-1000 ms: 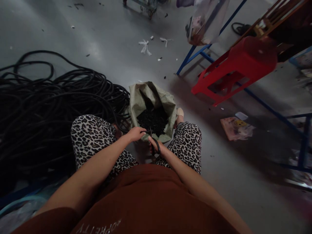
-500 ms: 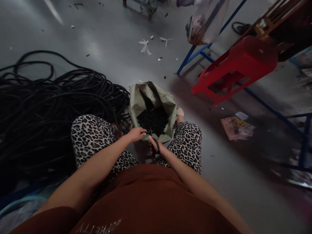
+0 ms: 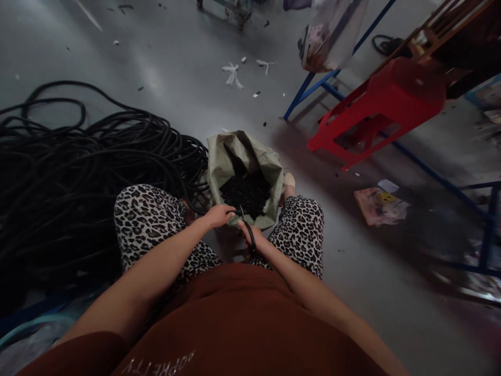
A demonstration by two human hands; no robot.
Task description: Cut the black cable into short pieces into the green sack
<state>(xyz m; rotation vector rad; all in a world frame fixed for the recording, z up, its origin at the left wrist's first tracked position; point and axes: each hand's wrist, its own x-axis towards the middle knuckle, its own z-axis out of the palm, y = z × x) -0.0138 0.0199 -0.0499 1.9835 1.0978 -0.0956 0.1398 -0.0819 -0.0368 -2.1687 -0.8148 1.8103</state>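
Between my knees stands an open woven sack (image 3: 216, 156), its mouth folded outward. Small cut black pieces (image 3: 248, 192) lie inside it. My left hand (image 3: 219, 215) is closed on a black rubber cord (image 3: 199, 210), which runs in from the left, its tip poking past my fingers over the sack's near rim. My right hand (image 3: 251, 237) grips black-handled scissors (image 3: 252, 241), blades pointing up and away beside the cord's tip. Whether the blades touch the cord I cannot tell.
A large tangled heap of black cord (image 3: 97, 151) covers the floor at left. On the right are a red plastic stool (image 3: 391, 104), a blue metal frame (image 3: 301, 96) and a printed plastic packet (image 3: 379, 204). White scraps (image 3: 232, 74) litter the floor ahead.
My right hand and the scissors have turned slightly, and the handles look closer together. My left hand holds the cord in nearly the same spot.
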